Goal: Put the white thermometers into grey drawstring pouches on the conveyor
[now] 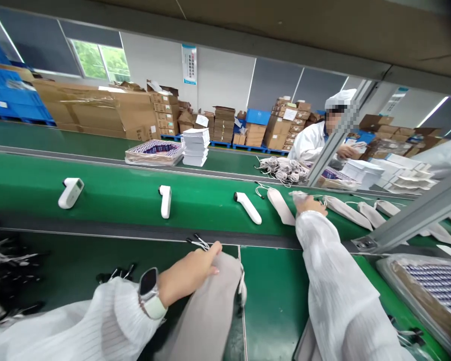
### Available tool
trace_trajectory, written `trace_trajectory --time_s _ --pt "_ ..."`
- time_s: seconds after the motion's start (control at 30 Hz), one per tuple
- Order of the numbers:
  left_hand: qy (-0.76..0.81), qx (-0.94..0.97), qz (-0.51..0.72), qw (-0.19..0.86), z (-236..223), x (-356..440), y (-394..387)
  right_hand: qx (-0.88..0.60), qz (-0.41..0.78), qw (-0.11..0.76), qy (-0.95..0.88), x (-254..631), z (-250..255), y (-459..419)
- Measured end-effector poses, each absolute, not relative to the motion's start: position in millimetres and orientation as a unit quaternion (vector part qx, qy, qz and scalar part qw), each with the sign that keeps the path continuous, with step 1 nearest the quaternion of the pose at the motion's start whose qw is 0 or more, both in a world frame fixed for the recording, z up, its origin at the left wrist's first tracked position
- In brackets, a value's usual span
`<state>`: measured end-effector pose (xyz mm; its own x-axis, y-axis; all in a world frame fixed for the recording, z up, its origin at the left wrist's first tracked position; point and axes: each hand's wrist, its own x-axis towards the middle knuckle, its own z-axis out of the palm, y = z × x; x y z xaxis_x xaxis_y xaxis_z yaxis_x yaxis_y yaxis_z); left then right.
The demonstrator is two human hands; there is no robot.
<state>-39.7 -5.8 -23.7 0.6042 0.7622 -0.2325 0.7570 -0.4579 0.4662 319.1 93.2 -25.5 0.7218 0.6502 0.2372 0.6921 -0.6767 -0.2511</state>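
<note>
My left hand (190,271) rests on a stack of beige cloth pouches (210,311) at the near edge, fingers bent and pressing the top pouch down. My right hand (308,204) reaches out over the green conveyor belt (116,193) and closes on the end of a beige pouch (298,196). Another pouch (281,205) lies just left of it, and more pouches (346,209) trail off to the right. Three white handheld thermometers (247,207) (166,200) (70,192) lie spaced along the belt to the left.
A slanted metal frame bar (409,218) crosses the right side. A tray of printed items (436,291) sits at the lower right. Across the belt are a wrapped tray (154,153), stacked white boxes (195,146), a pile of corded pouches (283,170) and a co-worker in white (315,138).
</note>
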Motion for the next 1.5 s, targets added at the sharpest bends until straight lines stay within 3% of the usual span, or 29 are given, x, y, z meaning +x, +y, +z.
trace_trajectory --time_s 0.17,0.3,0.47,0.63,0.73,1.0,1.13,1.27,1.5 --pt "0.474 0.858 0.022 0.198 -34.4 -30.0 -3.4 -0.804 -0.09 0.148 -0.569 261.8 -44.2 108.2" --pt "0.457 0.881 0.084 0.089 -32.6 -29.6 -3.9 -0.71 0.005 0.131 -0.692 215.7 -60.6 110.7" --pt "0.399 0.904 0.151 0.033 -31.4 -27.5 -5.7 -0.718 0.039 0.154 -0.678 216.1 -71.0 109.3" --pt "0.392 0.907 0.154 0.008 -40.2 -28.2 -5.7 -0.66 0.169 0.355 -0.64 213.5 -54.5 110.3" --pt "0.379 0.915 0.14 -0.01 -44.7 -30.4 -6.0 -0.612 0.215 0.417 -0.636 201.2 -46.9 106.9" --pt "0.351 0.922 0.163 -0.029 -50.6 -33.4 -3.5 -0.588 0.27 0.454 -0.612 191.2 -43.4 103.0" --pt "0.317 0.935 0.16 0.007 -51.4 -30.9 3.4 -0.487 0.458 0.531 -0.52 183.2 -33.1 96.9" --pt "0.315 0.932 0.179 -0.005 -41.2 -30.4 7.0 -0.362 0.616 0.532 -0.454 165.5 -12.9 77.7" --pt "0.298 0.937 0.175 -0.048 -21.6 -33.0 3.7 -0.317 0.641 0.503 -0.486 148.1 5.8 53.4"
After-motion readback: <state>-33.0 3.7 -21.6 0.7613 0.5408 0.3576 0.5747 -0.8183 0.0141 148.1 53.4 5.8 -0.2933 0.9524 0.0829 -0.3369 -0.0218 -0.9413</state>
